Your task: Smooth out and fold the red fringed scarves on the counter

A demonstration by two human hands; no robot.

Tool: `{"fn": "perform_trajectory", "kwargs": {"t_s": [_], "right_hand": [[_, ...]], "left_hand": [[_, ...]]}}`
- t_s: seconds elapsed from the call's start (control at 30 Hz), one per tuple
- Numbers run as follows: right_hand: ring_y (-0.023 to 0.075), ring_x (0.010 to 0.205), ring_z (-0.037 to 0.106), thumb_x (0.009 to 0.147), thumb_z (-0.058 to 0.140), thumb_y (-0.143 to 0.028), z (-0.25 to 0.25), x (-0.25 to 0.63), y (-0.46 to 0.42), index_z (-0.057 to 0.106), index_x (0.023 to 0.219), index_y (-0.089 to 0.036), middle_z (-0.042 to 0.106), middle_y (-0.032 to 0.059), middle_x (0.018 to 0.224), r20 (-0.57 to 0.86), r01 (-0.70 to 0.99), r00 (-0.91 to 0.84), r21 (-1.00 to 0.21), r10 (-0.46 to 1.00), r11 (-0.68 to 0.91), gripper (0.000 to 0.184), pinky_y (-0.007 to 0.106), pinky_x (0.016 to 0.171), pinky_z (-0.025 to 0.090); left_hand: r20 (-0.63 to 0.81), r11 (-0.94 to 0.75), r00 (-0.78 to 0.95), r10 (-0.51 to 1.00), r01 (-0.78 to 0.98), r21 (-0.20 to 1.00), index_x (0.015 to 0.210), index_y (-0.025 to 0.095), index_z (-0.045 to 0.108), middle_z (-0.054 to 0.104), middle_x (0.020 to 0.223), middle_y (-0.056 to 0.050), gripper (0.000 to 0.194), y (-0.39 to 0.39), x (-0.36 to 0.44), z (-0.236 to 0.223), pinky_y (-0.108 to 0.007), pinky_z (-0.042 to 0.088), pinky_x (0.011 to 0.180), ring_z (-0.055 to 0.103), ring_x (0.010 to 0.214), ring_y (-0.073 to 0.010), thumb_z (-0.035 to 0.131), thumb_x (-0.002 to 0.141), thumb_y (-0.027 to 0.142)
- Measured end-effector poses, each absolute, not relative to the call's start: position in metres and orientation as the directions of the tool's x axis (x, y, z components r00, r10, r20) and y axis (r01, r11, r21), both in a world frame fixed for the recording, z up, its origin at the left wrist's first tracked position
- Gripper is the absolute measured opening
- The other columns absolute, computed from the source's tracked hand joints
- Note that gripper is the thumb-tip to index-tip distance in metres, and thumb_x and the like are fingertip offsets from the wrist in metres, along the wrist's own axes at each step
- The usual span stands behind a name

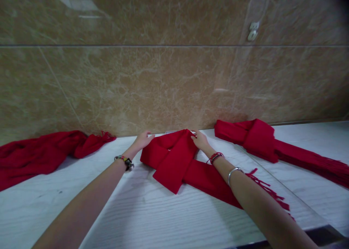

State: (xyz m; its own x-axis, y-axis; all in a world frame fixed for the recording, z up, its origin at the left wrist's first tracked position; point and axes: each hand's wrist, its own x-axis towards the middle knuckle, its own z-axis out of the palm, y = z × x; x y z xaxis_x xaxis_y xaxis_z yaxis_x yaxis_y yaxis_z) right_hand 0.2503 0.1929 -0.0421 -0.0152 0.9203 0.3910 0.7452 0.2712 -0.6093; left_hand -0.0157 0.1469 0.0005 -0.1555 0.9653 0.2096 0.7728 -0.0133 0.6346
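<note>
A red scarf lies folded on the white surface in front of me, one broad flap crossing over the rest. Its long tail runs to the lower right under my right forearm and ends in a fringe. At the scarf's upper left edge is my left hand, thumb and fingers apart, touching the cloth. My right hand pinches the upper right edge of the fold between thumb and fingers. Some fingertips of both hands are hidden or blurred.
To the right lies another red scarf, folded and wrapped, its fringe reaching the frame's edge. A loose, crumpled red scarf lies at left. A brown marbled wall rises behind the white wood-grained tabletop. A dark edge shows at lower right.
</note>
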Motion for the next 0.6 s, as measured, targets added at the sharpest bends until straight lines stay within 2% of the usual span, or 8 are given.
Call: {"fn": "perform_trajectory", "kwargs": {"t_s": [0.07,0.17,0.23,0.3,0.4,0.47,0.53,0.6], "right_hand": [[0.0184,0.092,0.058,0.076,0.046,-0.005,-0.036,0.249,0.189,0.052,0.112,-0.013,0.062,0.0116,0.101,0.431,0.747,-0.025,-0.592,0.902,0.303,0.037,0.032,0.082,0.045],[0.0196,0.106,0.051,0.078,0.048,-0.01,-0.019,0.246,0.177,0.051,0.114,-0.012,0.056,0.0141,0.113,0.495,0.739,-0.084,-0.551,0.865,0.387,0.036,0.034,0.092,0.039],[0.0206,0.111,0.047,0.079,0.05,-0.016,-0.005,0.243,0.163,0.051,0.115,-0.011,0.054,0.0142,0.115,0.534,0.724,-0.193,-0.489,0.823,0.487,0.036,0.035,0.096,0.036],[0.0216,0.113,0.046,0.08,0.051,-0.023,0.004,0.24,0.143,0.049,0.118,-0.013,0.053,0.0136,0.118,0.552,0.68,-0.362,-0.394,0.751,0.618,0.04,0.037,0.098,0.034],[0.0236,0.121,0.038,0.083,0.049,-0.036,0.002,0.237,0.102,0.04,0.129,-0.017,0.044,0.0126,0.13,0.485,0.601,-0.587,-0.275,0.648,0.75,0.051,0.042,0.1,0.032],[0.0276,0.127,0.029,0.082,0.048,-0.045,-0.009,0.238,0.074,0.034,0.134,-0.017,0.036,0.0138,0.137,0.357,0.604,-0.678,-0.228,0.642,0.764,0.061,0.046,0.101,0.03],[0.0315,0.129,0.024,0.081,0.047,-0.049,-0.022,0.24,0.051,0.031,0.136,-0.018,0.031,0.0139,0.14,0.213,0.622,-0.734,-0.173,0.645,0.764,0.065,0.05,0.1,0.028],[0.0325,0.13,0.021,0.083,0.044,-0.05,-0.029,0.242,0.037,0.028,0.137,-0.02,0.026,0.0123,0.142,0.144,0.641,-0.744,-0.12,0.652,0.758,0.064,0.052,0.1,0.026]], "left_hand": [[0.296,-0.082,-0.119,0.948,0.806,0.586,0.11,0.013,0.054,0.053,0.114,-0.012,0.038,0.133,-0.013,-0.003,-0.034,0.037,0.092,0.049,0.107,-0.0222,0.05,0.079,0.033],[0.45,-0.217,-0.012,0.893,0.865,0.453,0.123,0.015,0.044,0.039,0.128,-0.013,0.046,0.101,-0.008,-0.016,-0.038,0.028,0.102,0.038,0.119,-0.0235,0.045,0.083,0.036],[0.543,-0.303,0.082,0.836,0.894,0.331,0.129,0.016,0.036,0.03,0.135,-0.014,0.049,0.077,-0.006,-0.026,-0.041,0.025,0.104,0.029,0.125,-0.0249,0.04,0.085,0.038],[0.564,-0.369,0.192,0.803,0.903,0.219,0.132,0.016,0.031,0.021,0.141,-0.014,0.051,0.057,-0.004,-0.033,-0.043,0.022,0.105,0.019,0.131,-0.0265,0.038,0.087,0.039],[0.494,-0.462,0.349,0.796,0.878,0.123,0.134,0.017,0.029,0.014,0.145,-0.013,0.051,0.04,-0.002,-0.034,-0.044,0.02,0.106,0.011,0.133,-0.0264,0.034,0.089,0.04],[0.366,-0.498,0.429,0.826,0.86,0.116,0.135,0.018,0.029,0.017,0.145,-0.012,0.051,0.037,-0.001,-0.033,-0.043,0.021,0.106,0.012,0.133,-0.0252,0.03,0.09,0.041],[0.208,-0.493,0.464,0.861,0.862,0.119,0.135,0.018,0.03,0.021,0.144,-0.011,0.052,0.037,-0.001,-0.034,-0.043,0.02,0.106,0.015,0.133,-0.0252,0.028,0.09,0.044],[0.102,-0.475,0.465,0.879,0.873,0.112,0.135,0.018,0.03,0.022,0.144,-0.011,0.054,0.038,-0.001,-0.037,-0.044,0.018,0.106,0.016,0.132,-0.0258,0.027,0.09,0.047]]}}
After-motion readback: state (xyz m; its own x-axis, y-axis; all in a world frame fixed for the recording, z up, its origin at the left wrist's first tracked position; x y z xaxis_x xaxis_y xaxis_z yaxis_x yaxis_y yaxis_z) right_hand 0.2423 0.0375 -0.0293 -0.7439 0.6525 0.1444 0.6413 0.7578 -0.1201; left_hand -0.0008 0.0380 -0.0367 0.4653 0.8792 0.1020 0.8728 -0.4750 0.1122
